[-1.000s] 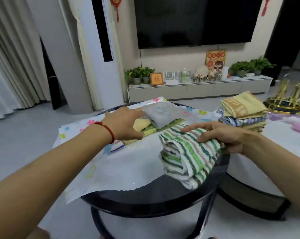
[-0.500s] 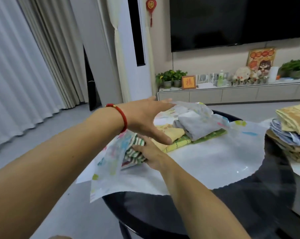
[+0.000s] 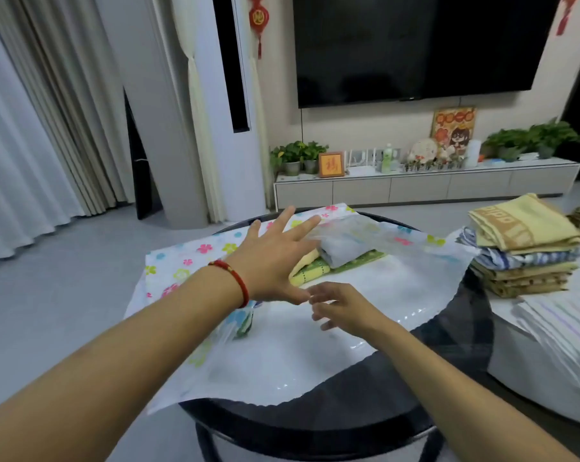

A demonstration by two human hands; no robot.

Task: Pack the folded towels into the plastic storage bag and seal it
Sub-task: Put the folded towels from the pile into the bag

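Head view: both hands' fingers (image 3: 302,225) spread, empty.

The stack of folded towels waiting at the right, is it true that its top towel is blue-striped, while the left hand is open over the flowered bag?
Not quite. In the head view the top towel of the waiting stack is yellow with a brown band; the blue-striped towel lies under it. The rest holds: the left hand is open, fingers spread, over the flowered bag.

Bare forearms; red cord bracelet (image 3: 240,282) on left wrist.
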